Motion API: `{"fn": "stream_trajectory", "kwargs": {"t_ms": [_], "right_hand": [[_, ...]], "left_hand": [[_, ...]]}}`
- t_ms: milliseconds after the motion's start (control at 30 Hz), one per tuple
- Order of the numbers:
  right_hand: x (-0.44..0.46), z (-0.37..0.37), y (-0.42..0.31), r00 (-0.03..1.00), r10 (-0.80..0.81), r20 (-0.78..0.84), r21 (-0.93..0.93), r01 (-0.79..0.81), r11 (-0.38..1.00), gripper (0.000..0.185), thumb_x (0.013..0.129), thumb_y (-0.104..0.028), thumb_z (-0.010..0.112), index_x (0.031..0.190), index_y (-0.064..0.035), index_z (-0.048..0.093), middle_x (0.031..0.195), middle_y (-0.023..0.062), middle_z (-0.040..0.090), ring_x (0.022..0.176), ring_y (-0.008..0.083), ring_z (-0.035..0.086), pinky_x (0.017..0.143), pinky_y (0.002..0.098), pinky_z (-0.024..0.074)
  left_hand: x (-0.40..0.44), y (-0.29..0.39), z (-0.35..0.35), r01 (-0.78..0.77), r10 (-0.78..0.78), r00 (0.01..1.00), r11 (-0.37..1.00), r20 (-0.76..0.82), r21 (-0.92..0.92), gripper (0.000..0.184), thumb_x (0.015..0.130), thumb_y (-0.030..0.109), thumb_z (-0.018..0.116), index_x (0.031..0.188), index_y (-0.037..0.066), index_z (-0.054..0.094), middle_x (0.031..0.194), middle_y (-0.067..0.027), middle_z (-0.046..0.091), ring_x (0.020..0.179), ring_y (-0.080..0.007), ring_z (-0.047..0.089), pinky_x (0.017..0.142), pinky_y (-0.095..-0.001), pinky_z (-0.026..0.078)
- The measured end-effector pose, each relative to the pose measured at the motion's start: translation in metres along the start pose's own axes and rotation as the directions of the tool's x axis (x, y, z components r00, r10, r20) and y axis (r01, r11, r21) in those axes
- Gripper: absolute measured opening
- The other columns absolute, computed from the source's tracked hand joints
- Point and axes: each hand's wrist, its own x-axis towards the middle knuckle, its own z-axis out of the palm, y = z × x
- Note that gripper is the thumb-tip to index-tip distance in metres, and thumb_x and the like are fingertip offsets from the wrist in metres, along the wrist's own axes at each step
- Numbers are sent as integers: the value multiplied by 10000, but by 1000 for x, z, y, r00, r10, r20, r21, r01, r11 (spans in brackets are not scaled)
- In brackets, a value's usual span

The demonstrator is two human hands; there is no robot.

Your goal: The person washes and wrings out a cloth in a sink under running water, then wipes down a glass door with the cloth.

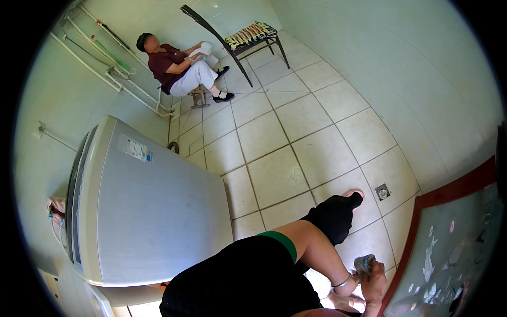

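My left hand [357, 277], below a wrist with a bangle [342, 282], is low at the lower right, mostly hidden behind my right hand. My right hand [375, 281] has its fingers closed round a crumpled greyish wad [364, 262], whose exact kind I cannot make out. The left fingers are close to the wad, but whether they grip it is hidden. Both hands are just above the tiled floor [277, 177], beside a glass door panel with a red frame [414, 232]. My black-trousered leg [332, 217] and foot stretch forward on the tiles.
A large grey washing machine [163, 211] stands at my left. At the back, another person [177, 71] sits on a low wooden stool [199, 98], holding white cloth [203, 49]. Near them is a chair with a woven seat cover [251, 35]. A floor drain [382, 192] lies near the right wall.
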Motion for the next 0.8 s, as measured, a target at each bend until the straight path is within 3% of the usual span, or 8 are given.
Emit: {"fn": "stream_trajectory", "kwargs": {"t_ms": [233, 500, 633, 733, 800], "right_hand": [[1, -1, -1, 999, -3, -37, 24, 4, 1000, 305, 714, -117, 697, 979, -70, 553, 955, 138, 575, 800, 379, 613, 666, 459, 500], [1, 0, -1, 994, 97, 44, 68, -100, 993, 294, 748, -82, 645, 1024, -20, 566, 985, 191, 577, 885, 392, 586, 751, 444, 481], [1, 7, 10, 1000, 16, -6, 24, -16, 1000, 297, 749, -132, 647, 1021, -61, 552, 968, 171, 573, 835, 388, 598, 694, 465, 491], [4, 4, 7, 998, 62, 4, 64, -62, 996, 309, 752, -53, 619, 1051, -16, 548, 990, 202, 586, 909, 388, 586, 796, 424, 478], [7, -2, 1, 993, 91, -79, 224, -71, 972, 374, 749, -36, 605, 1111, -10, 514, 1034, 209, 595, 955, 385, 588, 828, 413, 478]], "left_hand": [[0, 0, 1, -2, 2, 1000, 1000, -3, -4, 349, 787, 380, 618, 1031, 130, 621, 873, -91, 650, 822, -212, 603, 713, -409, 458], [0, 1, 3, -25, 25, 1000, 1000, -6, 2, 338, 779, 379, 629, 1000, 124, 638, 847, -95, 655, 802, -214, 609, 701, -402, 465], [-2, 1, 4, -24, 24, 1000, 1000, -8, 2, 333, 776, 379, 634, 985, 121, 646, 834, -97, 657, 792, -215, 613, 695, -398, 468], [-2, 1, 3, -27, 27, 1000, 1000, -15, 0, 330, 773, 379, 638, 974, 118, 652, 824, -99, 658, 785, -216, 615, 690, -396, 471], [-2, 2, 3, -32, 32, 999, 999, -17, -2, 327, 771, 379, 641, 966, 116, 657, 817, -100, 660, 780, -217, 617, 687, -394, 473]]}}
